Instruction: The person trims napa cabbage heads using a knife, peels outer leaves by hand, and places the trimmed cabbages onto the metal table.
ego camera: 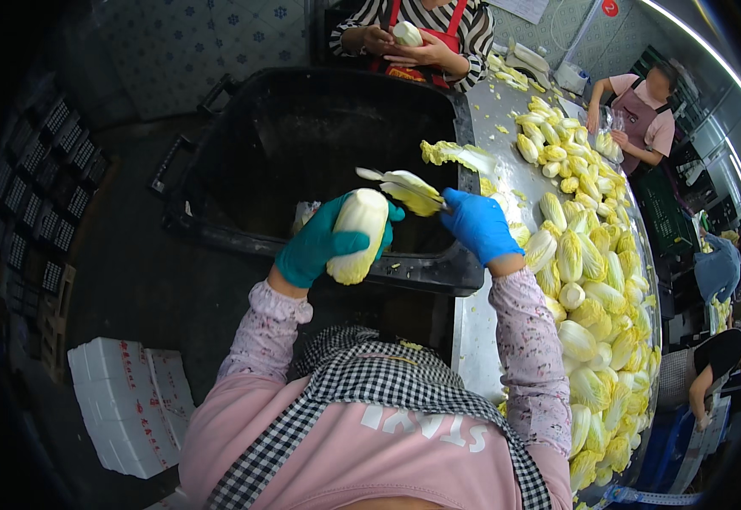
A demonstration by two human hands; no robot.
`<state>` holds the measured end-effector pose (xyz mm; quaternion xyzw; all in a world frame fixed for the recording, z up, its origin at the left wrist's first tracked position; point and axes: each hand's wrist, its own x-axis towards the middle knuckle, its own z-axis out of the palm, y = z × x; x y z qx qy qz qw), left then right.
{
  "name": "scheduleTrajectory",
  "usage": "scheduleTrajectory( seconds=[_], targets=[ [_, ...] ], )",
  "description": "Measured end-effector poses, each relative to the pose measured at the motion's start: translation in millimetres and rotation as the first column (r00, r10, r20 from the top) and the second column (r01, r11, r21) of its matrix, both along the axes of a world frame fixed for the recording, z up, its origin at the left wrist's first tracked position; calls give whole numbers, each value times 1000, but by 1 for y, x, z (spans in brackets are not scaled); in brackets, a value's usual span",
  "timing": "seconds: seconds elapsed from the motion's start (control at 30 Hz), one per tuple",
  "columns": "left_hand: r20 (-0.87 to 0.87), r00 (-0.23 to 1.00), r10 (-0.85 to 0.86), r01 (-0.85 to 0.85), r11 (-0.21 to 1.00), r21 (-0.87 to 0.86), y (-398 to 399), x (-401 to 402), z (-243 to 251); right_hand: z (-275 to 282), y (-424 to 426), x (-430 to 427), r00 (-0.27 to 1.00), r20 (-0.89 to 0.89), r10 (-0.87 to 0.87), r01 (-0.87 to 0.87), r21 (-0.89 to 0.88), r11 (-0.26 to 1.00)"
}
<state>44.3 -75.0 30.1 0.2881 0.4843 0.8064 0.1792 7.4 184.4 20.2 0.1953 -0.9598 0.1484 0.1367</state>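
Observation:
My left hand (319, 245), in a green glove, grips a trimmed napa cabbage head (359, 233) with its pale cut base tilted up. My right hand (480, 223), in a blue glove, is closed around a knife (435, 195), its handle hidden in the fist. A detached cabbage leaf (408, 190) lies against the blade and covers much of it. Both hands are above the near edge of a large black plastic bin (345, 248). Another loose leaf (463, 155) appears at the bin's right rim; whether it touches the rim I cannot tell.
A metal table (472, 344) at right bears a long heap of napa cabbages (590, 306). Across the bin a person (418, 51) holds a cabbage; another person (638, 118) handles a clear bag. White foam boxes (125, 401) and stacked black crates (45, 191) stand left.

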Motion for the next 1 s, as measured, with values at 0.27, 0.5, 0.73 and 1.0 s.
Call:
scheduleTrajectory(
  seconds=[0.27, 0.5, 0.73, 1.0],
  targets=[
    [8, 996, -93, 92, 992, 82, -10, -8, -7, 29, -23, 25, 947, 320, 7, 145, -450, 881],
    [111, 684, -721, 457, 543, 704, 39, -8, -33, 61, -43, 44, 617, 429, 660, 102, -875, 473],
    [464, 796, -388, 363, 920, 148, 50, -13, -27, 44, -33, 38, 739, 433, 516, 220, -879, 422],
    [602, 795, -78, -173, 921, 348, 67, -47, -57, 27, -19, 41, 950, 311, -30, 305, -903, 304]
  ],
)
